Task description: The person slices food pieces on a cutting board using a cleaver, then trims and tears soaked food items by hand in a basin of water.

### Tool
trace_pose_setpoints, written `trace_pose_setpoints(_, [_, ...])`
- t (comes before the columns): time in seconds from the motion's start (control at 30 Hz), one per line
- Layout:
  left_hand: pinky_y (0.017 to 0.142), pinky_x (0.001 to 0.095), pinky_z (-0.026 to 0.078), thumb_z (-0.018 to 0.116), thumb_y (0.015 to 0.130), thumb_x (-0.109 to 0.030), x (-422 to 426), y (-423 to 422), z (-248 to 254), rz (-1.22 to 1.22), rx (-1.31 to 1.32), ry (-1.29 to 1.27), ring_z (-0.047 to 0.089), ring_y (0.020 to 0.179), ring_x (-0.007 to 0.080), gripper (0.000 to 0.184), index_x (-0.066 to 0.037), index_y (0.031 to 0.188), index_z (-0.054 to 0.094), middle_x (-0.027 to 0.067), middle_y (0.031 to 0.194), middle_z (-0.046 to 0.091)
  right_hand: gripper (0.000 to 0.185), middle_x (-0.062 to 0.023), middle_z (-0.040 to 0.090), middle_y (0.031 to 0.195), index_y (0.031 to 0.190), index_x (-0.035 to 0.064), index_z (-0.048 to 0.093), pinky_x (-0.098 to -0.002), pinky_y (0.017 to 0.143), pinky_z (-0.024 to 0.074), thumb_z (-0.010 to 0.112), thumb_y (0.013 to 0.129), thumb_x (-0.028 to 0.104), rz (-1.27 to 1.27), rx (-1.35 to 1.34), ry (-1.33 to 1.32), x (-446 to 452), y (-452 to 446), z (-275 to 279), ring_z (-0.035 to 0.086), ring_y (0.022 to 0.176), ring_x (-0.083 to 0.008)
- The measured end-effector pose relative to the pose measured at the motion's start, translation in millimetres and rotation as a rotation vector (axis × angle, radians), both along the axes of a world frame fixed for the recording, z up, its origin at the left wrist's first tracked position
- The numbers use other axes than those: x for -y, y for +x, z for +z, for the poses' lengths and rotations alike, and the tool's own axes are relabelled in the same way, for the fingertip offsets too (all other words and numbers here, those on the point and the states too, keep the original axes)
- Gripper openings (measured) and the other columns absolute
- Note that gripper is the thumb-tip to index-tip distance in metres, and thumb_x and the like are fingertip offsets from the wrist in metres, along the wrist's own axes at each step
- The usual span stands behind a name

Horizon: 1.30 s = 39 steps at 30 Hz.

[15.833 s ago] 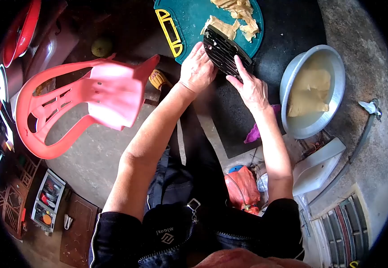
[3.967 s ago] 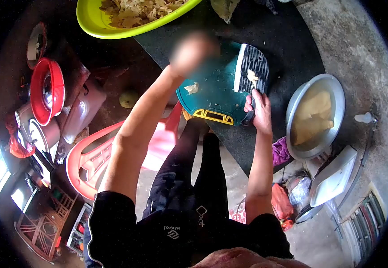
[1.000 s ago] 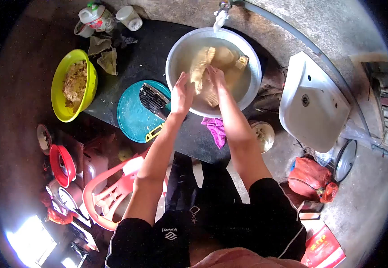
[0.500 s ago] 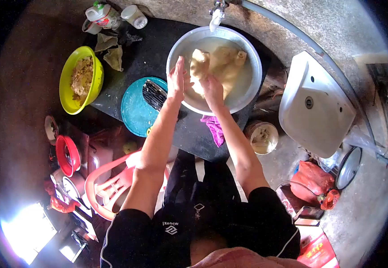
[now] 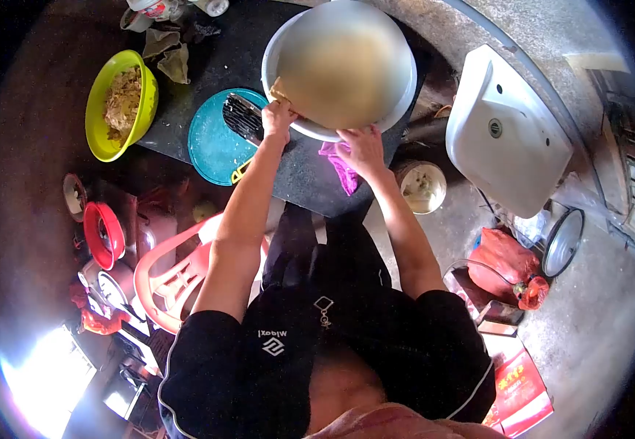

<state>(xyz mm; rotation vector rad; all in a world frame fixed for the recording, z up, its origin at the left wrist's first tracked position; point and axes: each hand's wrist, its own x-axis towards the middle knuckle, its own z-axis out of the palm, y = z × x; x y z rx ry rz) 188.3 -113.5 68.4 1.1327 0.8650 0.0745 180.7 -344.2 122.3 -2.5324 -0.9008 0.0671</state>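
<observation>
A large silvery metal basin stands on the dark table. Its contents are blurred, showing only a beige mass inside. At the basin's near left side, my left hand is closed, with a small beige piece sticking up from its fingers against the rim. My right hand has its fingers curled over the near rim, thumb toward the purple cloth. Beside my left hand a black ridged object lies on a round turquoise board with a yellow handle.
A yellow-green bowl of shredded food is at the table's left edge. Right of the table are a bucket on the floor and a white washbasin. A pink plastic chair stands close on the left, with a red bag at right.
My hands have come out of the middle of the basin to its near rim, moving apart. The view has shifted, so everything sits higher in it. The basin's contents now look blurred.
</observation>
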Motion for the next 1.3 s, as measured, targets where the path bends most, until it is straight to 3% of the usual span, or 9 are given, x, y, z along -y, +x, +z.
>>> trace_pose_setpoints(0.13, [0.063,0.0307,0.053,0.057,0.081,-0.013,-9,-3,-70,-0.249,0.033,0.602,0.063,0.072,0.0203,0.016,0.002,0.083,0.058,0.0114,0.08,0.062,0.024,-0.0028,0.065,0.099,0.099,0.0112,0.064,-0.0418,0.093,0.0378,0.056,0.079,0.02,-0.061,0.145,-0.017,-13,-2,-53,0.058,0.098,-0.0207])
trace_pose_setpoints(0.3, [0.06,0.0282,0.051,0.071,0.071,-0.021,14,0,-28,-0.207,-0.153,0.545,0.064,0.076,0.0193,0.026,-0.003,0.086,0.062,0.0071,0.081,0.065,0.022,-0.0015,0.064,0.099,0.098,0.0122,0.062,-0.041,0.087,0.0394,0.055,0.079,0.021,-0.027,0.192,-0.082,-12,-2,-57,0.057,0.098,-0.0194])
trace_pose_setpoints(0.6, [0.053,0.0332,0.054,0.061,0.077,-0.011,39,-26,21,0.072,-0.207,0.278,0.062,0.059,0.0198,0.013,0.001,0.072,0.06,0.0084,0.071,0.061,0.01,-0.0021,0.065,0.092,0.081,0.0134,0.06,-0.0389,0.074,0.0439,0.06,0.074,0.02,-0.03,0.171,-0.157,-9,-33,-53,0.059,0.091,-0.0212])
trace_pose_setpoints(0.7, [0.054,0.0321,0.055,0.063,0.075,-0.012,27,-41,-23,-0.25,-0.25,0.653,0.063,0.061,0.0195,0.013,0.001,0.074,0.062,0.0109,0.074,0.063,0.014,-0.0021,0.064,0.086,0.082,0.014,0.06,-0.0387,0.071,0.0428,0.064,0.075,0.025,-0.05,0.271,-0.046,-7,-56,-49,0.06,0.085,-0.0223])
trace_pose_setpoints(0.87, [0.063,0.037,0.05,0.062,0.077,-0.03,38,-66,-20,-0.059,-0.231,0.317,0.066,0.068,0.0256,0.03,-0.001,0.081,0.068,0.0169,0.073,0.067,0.011,-0.0036,0.065,0.084,0.084,0.0138,0.061,-0.0382,0.073,0.0424,0.062,0.076,0.022,-0.032,0.194,-0.091,-4,-84,-44,0.061,0.083,-0.0229])
trace_pose_setpoints(0.97, [0.059,0.0322,0.053,0.062,0.079,-0.019,37,-85,-10,-0.303,-0.147,0.569,0.063,0.063,0.0209,0.022,0.003,0.082,0.063,0.013,0.073,0.063,0.013,-0.0026,0.065,0.085,0.082,0.012,0.06,-0.0393,0.078,0.0435,0.06,0.077,0.024,-0.056,0.193,-0.115,-7,-101,-37,0.061,0.087,-0.0216])
trace_pose_setpoints(1.13, [0.054,0.0279,0.051,0.059,0.081,-0.018,41,-103,-16,-0.128,-0.051,0.306,0.06,0.061,0.0142,0.022,0.003,0.072,0.059,0.0079,0.066,0.061,0.02,-0.0024,0.066,0.09,0.087,0.0094,0.062,-0.0383,0.078,0.044,0.062,0.076,0.027,-0.062,0.158,-0.25,-9,-117,-33,0.061,0.089,-0.0214])
trace_pose_setpoints(1.23, [0.057,0.0351,0.046,0.057,0.081,-0.021,40,-117,29,-0.254,0.003,0.581,0.057,0.056,0.0226,0.022,0.0,0.077,0.06,0.015,0.061,0.058,0.028,-0.0089,0.065,0.09,0.096,0.007,0.062,-0.0411,0.078,0.0458,0.063,0.075,0.026,-0.082,-0.008,-0.218,-10,-114,-23,0.061,0.09,-0.0255])
trace_pose_setpoints(1.3, [0.059,0.036,0.046,0.056,0.082,-0.022,40,-123,30,-0.337,0.071,0.636,0.058,0.057,0.0247,0.022,-0.001,0.081,0.06,0.0174,0.064,0.058,0.034,-0.0139,0.063,0.097,0.103,0.0053,0.061,-0.0418,0.079,0.0472,0.064,0.076,0.026,-0.273,-0.224,0.285,-23,-102,7,0.061,0.091,-0.0272])
